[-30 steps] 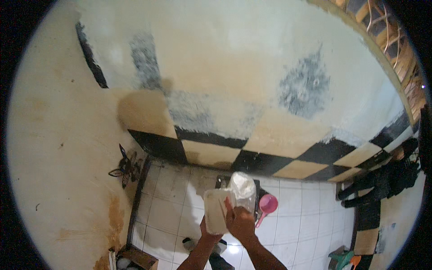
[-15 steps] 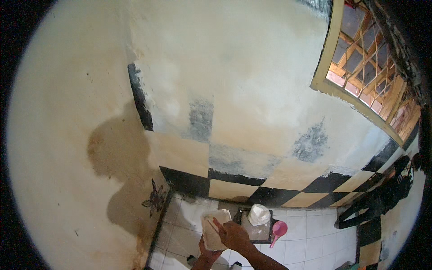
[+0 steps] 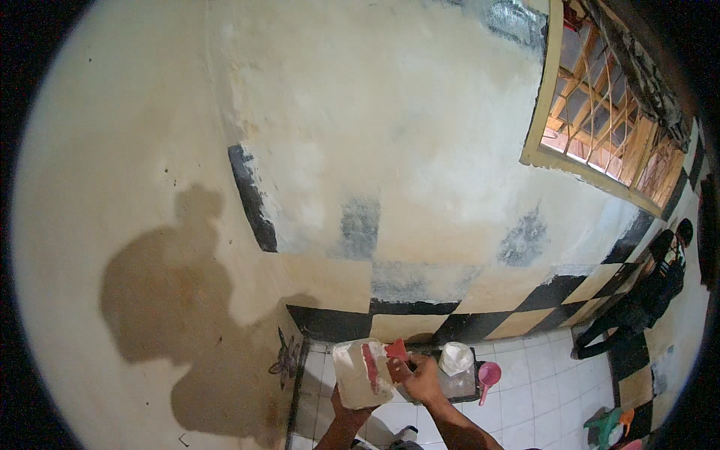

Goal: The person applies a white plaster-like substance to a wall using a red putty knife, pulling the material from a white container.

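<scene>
While tool [image 3: 396, 349] is red, tub [image 3: 348, 365] looks whitish.

Tub [image 3: 346, 375]: off-white. Red strip [image 3: 370, 361] inside the tub; scraper-like tool [image 3: 396, 349] at the tub's right edge, also red. Right of tub: bag [image 3: 456, 358] white; tray [image 3: 476, 386] black-edged; dipper [image 3: 489, 373] pink. Floor [image 3: 525, 405] around tub: white tiles, thin dark grid. Wall [image 3: 420, 150] beyond tub: cream, grey blotches, black-and-beige checks low down. Window frame [image 3: 547, 90], up and right of tub: dull yellow.
</scene>
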Demonstrator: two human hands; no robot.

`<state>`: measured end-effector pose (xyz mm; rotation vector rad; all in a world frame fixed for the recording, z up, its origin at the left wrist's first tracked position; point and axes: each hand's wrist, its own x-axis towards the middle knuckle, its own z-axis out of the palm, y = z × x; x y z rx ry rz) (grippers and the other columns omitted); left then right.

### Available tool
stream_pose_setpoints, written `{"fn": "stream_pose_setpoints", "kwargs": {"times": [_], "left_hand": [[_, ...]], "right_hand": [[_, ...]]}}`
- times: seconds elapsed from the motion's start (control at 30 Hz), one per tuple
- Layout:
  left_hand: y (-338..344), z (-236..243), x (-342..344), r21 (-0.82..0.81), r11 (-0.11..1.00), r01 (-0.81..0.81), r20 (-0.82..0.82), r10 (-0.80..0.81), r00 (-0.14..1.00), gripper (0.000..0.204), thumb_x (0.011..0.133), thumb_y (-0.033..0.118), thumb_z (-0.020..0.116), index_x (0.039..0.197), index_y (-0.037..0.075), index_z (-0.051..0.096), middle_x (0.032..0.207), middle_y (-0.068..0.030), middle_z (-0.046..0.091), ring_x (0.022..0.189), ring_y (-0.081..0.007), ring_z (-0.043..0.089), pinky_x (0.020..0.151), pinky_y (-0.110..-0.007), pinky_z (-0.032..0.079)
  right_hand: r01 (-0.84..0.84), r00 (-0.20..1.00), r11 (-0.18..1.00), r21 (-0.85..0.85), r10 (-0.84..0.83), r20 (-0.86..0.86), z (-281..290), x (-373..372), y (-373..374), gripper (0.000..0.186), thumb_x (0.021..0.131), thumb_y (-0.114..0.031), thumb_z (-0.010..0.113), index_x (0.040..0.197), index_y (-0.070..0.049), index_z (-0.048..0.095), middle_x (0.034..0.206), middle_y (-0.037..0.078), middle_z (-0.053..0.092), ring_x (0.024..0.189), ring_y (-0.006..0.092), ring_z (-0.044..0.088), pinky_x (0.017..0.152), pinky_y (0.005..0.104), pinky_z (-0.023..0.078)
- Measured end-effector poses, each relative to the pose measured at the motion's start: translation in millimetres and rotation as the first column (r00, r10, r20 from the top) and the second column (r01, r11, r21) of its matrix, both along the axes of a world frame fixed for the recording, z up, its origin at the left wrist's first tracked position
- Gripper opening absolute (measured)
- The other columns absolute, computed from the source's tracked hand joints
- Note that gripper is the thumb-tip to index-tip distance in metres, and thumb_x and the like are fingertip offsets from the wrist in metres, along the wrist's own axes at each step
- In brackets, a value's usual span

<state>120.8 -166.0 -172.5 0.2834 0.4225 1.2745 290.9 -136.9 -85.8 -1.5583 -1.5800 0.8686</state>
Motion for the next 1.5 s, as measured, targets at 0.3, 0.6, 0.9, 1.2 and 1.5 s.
{"fn": "stream_pose_setpoints", "kwargs": {"times": [0.3,0.6,0.9,1.2,1.5], "left_hand": [[25,23,-10,0.365,0.928,0.073,-0.763,0.253,0.595,0.067,0.092,0.053,0.044,0.147,0.015,0.034,0.143,-0.0162,0.043,0.128,-0.0407,0.047,0.099,-0.066,0.043],[67,22,-33,-0.007,0.998,-0.067,0.126,0.067,0.99,0.067,0.091,0.058,0.045,0.145,0.02,0.037,0.14,-0.0118,0.047,0.128,-0.0388,0.047,0.097,-0.068,0.042],[113,14,-55,0.028,1.0,-0.002,0.48,-0.012,0.877,0.064,0.092,0.058,0.045,0.142,0.019,0.044,0.136,-0.0109,0.053,0.123,-0.0383,0.054,0.094,-0.066,0.045],[133,-2,-130,-0.072,0.997,-0.006,0.191,0.02,0.981,0.064,0.087,0.059,0.051,0.137,0.02,0.045,0.133,-0.0112,0.053,0.121,-0.0374,0.052,0.097,-0.063,0.044],[149,18,-175,-0.074,0.997,0.0,0.193,0.015,0.981,0.057,0.09,0.055,0.046,0.134,0.02,0.051,0.126,-0.0094,0.059,0.112,-0.0369,0.06,0.085,-0.064,0.05]], "right_hand": [[-0.066,0.781,0.961,-0.27,-0.119,-0.613,-35,8,34,0.026,0.092,-0.029,0.066,0.103,-0.005,0.07,0.083,0.001,0.068,0.066,0.0111,0.059,0.06,0.028,0.048],[-0.264,0.458,0.891,-0.369,-0.22,-0.861,-14,-6,104,0.027,0.09,-0.009,0.067,0.116,-0.005,0.061,0.096,0.004,0.067,0.077,0.0142,0.065,0.059,0.0295,0.052],[-0.104,0.376,0.943,-0.315,-0.256,-0.891,-24,-34,216,0.013,0.09,-0.009,0.065,0.103,-0.006,0.062,0.088,0.001,0.063,0.072,0.0122,0.057,0.052,0.0275,0.043],[0.164,0.495,0.964,-0.208,-0.263,-0.828,-71,-81,281,0.011,0.087,-0.007,0.057,0.095,-0.004,0.064,0.08,0.004,0.062,0.064,0.0153,0.058,0.052,0.0307,0.045],[0.366,0.344,0.928,-0.067,-0.202,-0.917,70,-112,334,0.005,0.085,0.0,0.057,0.088,-0.002,0.061,0.076,0.006,0.062,0.058,0.0151,0.056,0.05,0.0305,0.045]]}}
